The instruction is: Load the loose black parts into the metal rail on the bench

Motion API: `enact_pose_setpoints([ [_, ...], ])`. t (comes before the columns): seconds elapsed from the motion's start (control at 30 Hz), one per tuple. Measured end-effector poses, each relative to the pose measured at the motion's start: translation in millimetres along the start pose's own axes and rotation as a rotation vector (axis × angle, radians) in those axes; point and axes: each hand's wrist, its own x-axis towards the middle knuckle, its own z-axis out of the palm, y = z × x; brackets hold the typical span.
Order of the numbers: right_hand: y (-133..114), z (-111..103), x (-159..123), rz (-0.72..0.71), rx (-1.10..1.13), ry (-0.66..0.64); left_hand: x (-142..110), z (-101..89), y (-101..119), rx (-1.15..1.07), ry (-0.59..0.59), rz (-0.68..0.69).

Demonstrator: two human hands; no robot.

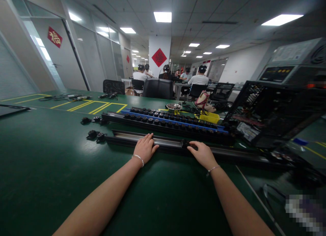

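Steadying the black rail (168,142) with the left hand (145,150) laid across it, fingers extended, seems sound, while the right hand (201,153), thumb and fingertips apparently pinching the small black part (184,143) on that rail, should guide it squarely.

We work in an office that doubles as a workshop: we see ceiling panel lights (162,17), glass partitions (105,54), office chairs (158,89) and seated co-workers (198,80), while our green bench (51,158) carries yellow lines (122,108), black rails (165,141) and an open computer case (275,110).
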Motion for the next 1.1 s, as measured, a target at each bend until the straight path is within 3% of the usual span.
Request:
enact_pose_setpoints([
  [1.1,-2.6,2.3,-1.5,-0.142,-0.041,-0.051,0.5,-2.3,0.8,-0.019,-0.016,-0.007],
])
